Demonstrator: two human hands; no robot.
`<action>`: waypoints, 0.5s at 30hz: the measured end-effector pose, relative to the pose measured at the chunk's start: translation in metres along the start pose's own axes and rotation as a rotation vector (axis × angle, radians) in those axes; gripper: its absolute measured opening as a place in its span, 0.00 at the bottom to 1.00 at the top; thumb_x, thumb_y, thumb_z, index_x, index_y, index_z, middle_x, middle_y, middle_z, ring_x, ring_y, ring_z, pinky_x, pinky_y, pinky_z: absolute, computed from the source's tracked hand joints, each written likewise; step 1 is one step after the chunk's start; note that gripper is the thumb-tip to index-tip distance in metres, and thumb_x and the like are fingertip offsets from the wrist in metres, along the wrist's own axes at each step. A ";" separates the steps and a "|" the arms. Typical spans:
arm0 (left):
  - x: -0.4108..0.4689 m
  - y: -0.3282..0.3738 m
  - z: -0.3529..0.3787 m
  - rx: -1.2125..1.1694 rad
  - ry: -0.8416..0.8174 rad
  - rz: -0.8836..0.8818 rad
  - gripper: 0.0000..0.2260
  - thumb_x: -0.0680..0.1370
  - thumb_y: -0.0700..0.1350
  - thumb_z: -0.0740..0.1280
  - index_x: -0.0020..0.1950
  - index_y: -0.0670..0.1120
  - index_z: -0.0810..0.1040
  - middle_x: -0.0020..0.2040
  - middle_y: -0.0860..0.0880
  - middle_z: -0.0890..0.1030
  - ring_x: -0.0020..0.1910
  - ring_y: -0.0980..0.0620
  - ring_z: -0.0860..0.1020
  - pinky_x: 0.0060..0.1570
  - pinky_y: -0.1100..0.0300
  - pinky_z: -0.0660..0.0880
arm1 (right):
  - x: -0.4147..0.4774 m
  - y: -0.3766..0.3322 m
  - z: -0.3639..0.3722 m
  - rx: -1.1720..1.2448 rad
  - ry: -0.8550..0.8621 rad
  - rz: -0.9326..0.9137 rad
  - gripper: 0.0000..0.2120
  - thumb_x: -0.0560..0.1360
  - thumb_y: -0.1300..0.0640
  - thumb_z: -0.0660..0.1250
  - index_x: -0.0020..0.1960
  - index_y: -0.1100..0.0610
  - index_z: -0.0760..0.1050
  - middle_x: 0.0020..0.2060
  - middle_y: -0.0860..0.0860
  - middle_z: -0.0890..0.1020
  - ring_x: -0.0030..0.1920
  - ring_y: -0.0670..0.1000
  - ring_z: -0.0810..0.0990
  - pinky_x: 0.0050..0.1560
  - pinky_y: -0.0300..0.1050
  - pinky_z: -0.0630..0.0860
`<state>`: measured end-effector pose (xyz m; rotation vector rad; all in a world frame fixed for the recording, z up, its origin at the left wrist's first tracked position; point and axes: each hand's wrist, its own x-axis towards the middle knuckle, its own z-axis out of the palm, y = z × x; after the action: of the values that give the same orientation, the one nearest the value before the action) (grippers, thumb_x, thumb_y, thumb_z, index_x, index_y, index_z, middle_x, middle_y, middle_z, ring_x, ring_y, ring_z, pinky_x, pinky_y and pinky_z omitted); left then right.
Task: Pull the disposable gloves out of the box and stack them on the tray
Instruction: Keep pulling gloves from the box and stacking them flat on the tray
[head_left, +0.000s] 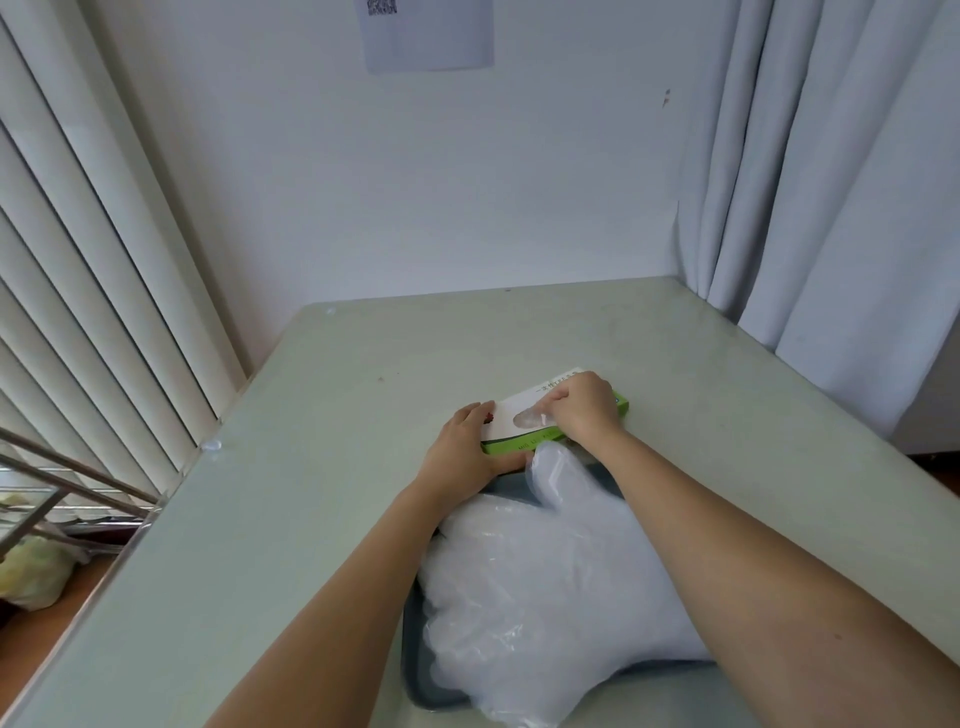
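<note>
At the middle of the table (337, 467), the person's left hand (467, 441) is gripping the left end of the box (519, 410), its fingers curling over the far edge and its thumb lying along the green near side. The right hand (584, 408) is resting on the white top of the box. Its fingers are curling down to the oval opening, where the fingertips are pinching a small bit of the clear glove (527, 420) showing there. Both bare forearms are reaching forward from the bottom of the view, the right one crossing over the tray (421, 680).

The box is lying flat on the table, just beyond the far edge of the grey-blue tray. A stack of gloves (545, 582), clear and crinkled, is lying in the tray and covering most of it, with one glove's tip reaching up to the near side of the box. The tray is sitting at the near part of the pale green table.

Vertical blinds (104, 260) are hanging along the left side, and a pale curtain (831, 208) is hanging on the right. A sheet of paper (428, 34) is sticking to the wall (415, 182) behind the table. Down at the left, a yellowish bag (31, 577) is lying under a metal rack (67, 483).
</note>
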<state>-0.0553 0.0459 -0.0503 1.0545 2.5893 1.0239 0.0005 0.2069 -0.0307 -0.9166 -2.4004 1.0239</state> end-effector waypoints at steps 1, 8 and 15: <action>0.000 0.000 0.000 0.003 -0.005 -0.004 0.39 0.71 0.60 0.72 0.76 0.48 0.61 0.73 0.52 0.65 0.70 0.52 0.66 0.68 0.56 0.65 | -0.001 -0.002 -0.002 0.031 0.016 0.006 0.06 0.73 0.62 0.69 0.48 0.59 0.84 0.48 0.53 0.85 0.50 0.52 0.80 0.42 0.37 0.71; 0.006 0.003 -0.007 0.023 -0.077 -0.053 0.43 0.70 0.60 0.74 0.77 0.46 0.58 0.72 0.49 0.66 0.70 0.49 0.66 0.68 0.57 0.64 | 0.001 -0.005 -0.021 0.513 0.036 0.157 0.07 0.72 0.62 0.72 0.49 0.63 0.81 0.45 0.56 0.82 0.47 0.54 0.80 0.46 0.41 0.72; 0.017 0.013 -0.036 0.207 -0.319 -0.039 0.42 0.69 0.58 0.75 0.77 0.46 0.60 0.73 0.50 0.67 0.69 0.48 0.68 0.65 0.59 0.64 | -0.020 -0.022 -0.082 1.189 -0.013 0.015 0.05 0.76 0.65 0.66 0.42 0.60 0.76 0.26 0.48 0.69 0.25 0.43 0.66 0.31 0.36 0.64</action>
<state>-0.0743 0.0444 -0.0137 1.1043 2.4755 0.5340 0.0510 0.2226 0.0392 -0.4414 -1.3122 2.0464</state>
